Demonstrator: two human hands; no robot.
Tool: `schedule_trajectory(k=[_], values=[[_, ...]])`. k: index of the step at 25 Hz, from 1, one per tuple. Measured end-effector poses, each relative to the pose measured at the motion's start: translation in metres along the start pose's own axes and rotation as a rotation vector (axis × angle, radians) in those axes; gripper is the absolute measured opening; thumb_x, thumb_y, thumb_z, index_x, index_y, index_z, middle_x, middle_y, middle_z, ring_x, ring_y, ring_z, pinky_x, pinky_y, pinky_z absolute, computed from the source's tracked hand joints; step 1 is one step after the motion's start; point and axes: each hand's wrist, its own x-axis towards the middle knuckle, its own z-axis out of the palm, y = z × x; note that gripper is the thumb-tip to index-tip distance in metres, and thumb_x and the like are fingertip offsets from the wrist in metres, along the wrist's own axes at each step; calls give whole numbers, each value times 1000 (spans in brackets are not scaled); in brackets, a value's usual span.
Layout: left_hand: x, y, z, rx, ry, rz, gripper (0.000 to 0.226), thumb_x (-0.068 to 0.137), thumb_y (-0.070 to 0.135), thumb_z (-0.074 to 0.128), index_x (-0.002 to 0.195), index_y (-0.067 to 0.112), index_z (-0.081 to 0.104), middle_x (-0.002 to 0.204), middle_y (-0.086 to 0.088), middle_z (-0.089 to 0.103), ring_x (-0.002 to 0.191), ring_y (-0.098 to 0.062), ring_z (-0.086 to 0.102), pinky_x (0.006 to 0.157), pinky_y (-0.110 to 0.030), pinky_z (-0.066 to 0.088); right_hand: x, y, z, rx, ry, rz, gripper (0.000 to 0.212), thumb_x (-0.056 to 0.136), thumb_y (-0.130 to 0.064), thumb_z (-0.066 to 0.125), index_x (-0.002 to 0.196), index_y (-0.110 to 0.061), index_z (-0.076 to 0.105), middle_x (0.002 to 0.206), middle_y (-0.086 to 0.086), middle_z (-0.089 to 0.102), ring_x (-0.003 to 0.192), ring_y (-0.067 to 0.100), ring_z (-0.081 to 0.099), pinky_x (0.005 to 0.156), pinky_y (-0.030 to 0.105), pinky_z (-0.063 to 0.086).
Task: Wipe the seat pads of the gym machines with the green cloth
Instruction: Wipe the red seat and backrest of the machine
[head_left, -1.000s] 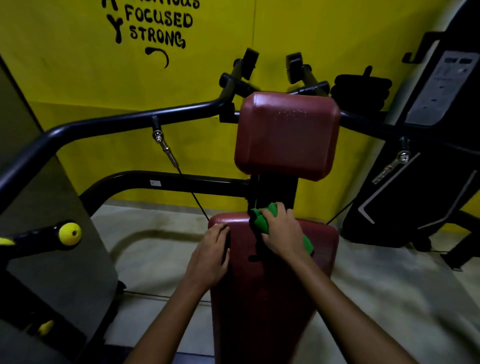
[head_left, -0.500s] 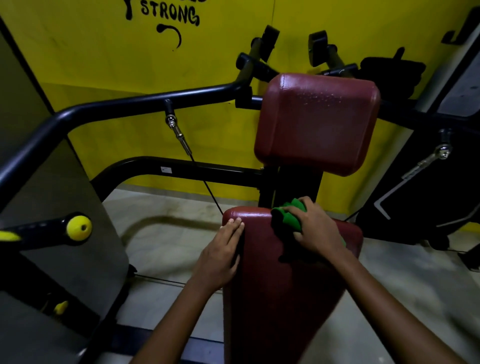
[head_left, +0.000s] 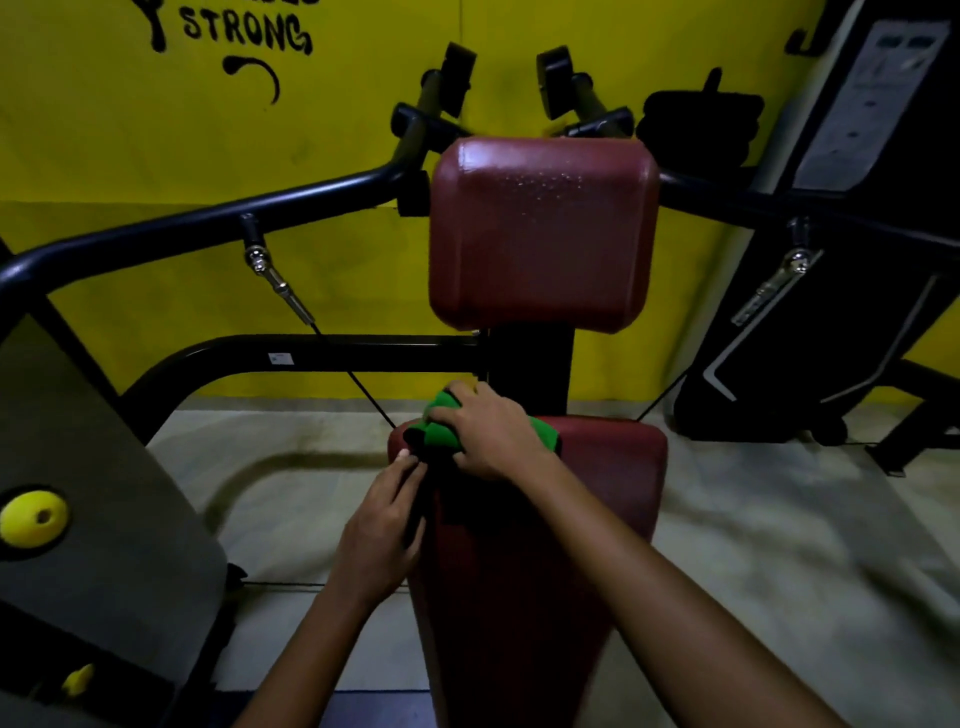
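Observation:
A dark red seat pad (head_left: 587, 499) runs from the middle of the view down toward me. Above it stands a matching red back pad (head_left: 543, 234) on a black post. My right hand (head_left: 491, 434) grips the bunched green cloth (head_left: 439, 428) and presses it onto the far left corner of the seat pad. My left hand (head_left: 382, 530) rests on the seat pad's left edge with its fingers straight, the fingertips just below the cloth.
Black machine arms (head_left: 208, 218) curve left and right of the back pad, with steel cable clips hanging from them. A grey weight-stack cover with a yellow knob (head_left: 34, 517) stands at the left. Another black machine (head_left: 831, 312) fills the right. The wall behind is yellow.
My right hand has slid the cloth leftward along the seat pad's far edge to its left corner. My left hand stays on the left edge.

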Motion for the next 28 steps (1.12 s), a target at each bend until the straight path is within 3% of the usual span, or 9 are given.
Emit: schedule_trajectory(k=[2, 6, 9, 13, 17, 20, 22, 24, 28], values=[[3, 1, -4, 17, -17, 17, 75, 61, -3, 80, 131, -1, 53, 133, -18, 53, 126, -20, 38, 100, -30, 40, -20, 21, 1, 11, 17, 27, 59, 82, -27, 65, 136, -32, 42, 142, 1, 32, 121, 25, 38, 89, 38, 45], [8, 4, -7, 52, -44, 15, 69, 65, 1, 80, 129, 0, 54, 131, -19, 54, 123, -24, 40, 95, -45, 47, -66, 84, 1, 62, 49, 186, 57, 79, -22, 64, 134, -30, 48, 141, 0, 34, 122, 24, 41, 90, 34, 45], [26, 9, -8, 61, -76, 136, 60, 75, 6, 74, 131, 3, 52, 133, -15, 52, 124, -29, 47, 106, -48, 36, -106, 136, 7, 146, 102, 388, 55, 78, -17, 64, 130, -27, 52, 132, 5, 42, 117, 30, 47, 88, 37, 47], [83, 40, 12, 94, -211, 396, 48, 93, 22, 39, 136, 2, 46, 139, -16, 49, 129, -31, 46, 111, -45, 27, -132, 149, 24, 234, 220, 558, 58, 74, -6, 66, 129, -21, 54, 134, 12, 41, 118, 35, 44, 88, 40, 46], [138, 58, 39, 100, -420, 633, 57, 98, 34, 21, 147, 6, 31, 147, -15, 40, 133, -30, 41, 111, -33, 29, -144, 121, 50, 103, 437, 473, 87, 48, -1, 75, 129, -25, 52, 132, 16, 44, 107, 36, 45, 81, 45, 53], [161, 40, 45, 31, -491, 790, 57, 101, 42, 18, 152, 15, 16, 156, -7, 25, 139, -24, 31, 112, -28, 24, -179, 95, 104, -69, 399, 308, 109, 34, -10, 81, 135, -28, 43, 135, 13, 40, 95, 30, 42, 69, 40, 51], [167, 36, 49, -38, -516, 854, 56, 102, 39, 17, 152, 14, 14, 157, -6, 21, 141, -22, 26, 115, -27, 21, -202, 76, 134, -153, 317, 137, 105, 42, -11, 83, 137, -28, 41, 138, 10, 36, 94, 32, 43, 67, 41, 49], [168, 37, 52, -96, -540, 867, 55, 102, 36, 18, 151, 10, 17, 156, -8, 23, 142, -21, 26, 116, -27, 21, -202, 83, 133, -184, 338, 55, 93, 53, -9, 77, 137, -28, 41, 139, 9, 35, 95, 34, 43, 67, 41, 48], [167, 20, 43, -72, -520, 868, 54, 102, 39, 16, 151, 19, 13, 156, -6, 25, 140, -21, 28, 113, -25, 23, -140, 122, 64, -24, 520, 362, 96, 45, -8, 75, 135, -28, 47, 137, 10, 38, 97, 31, 38, 73, 42, 48]])
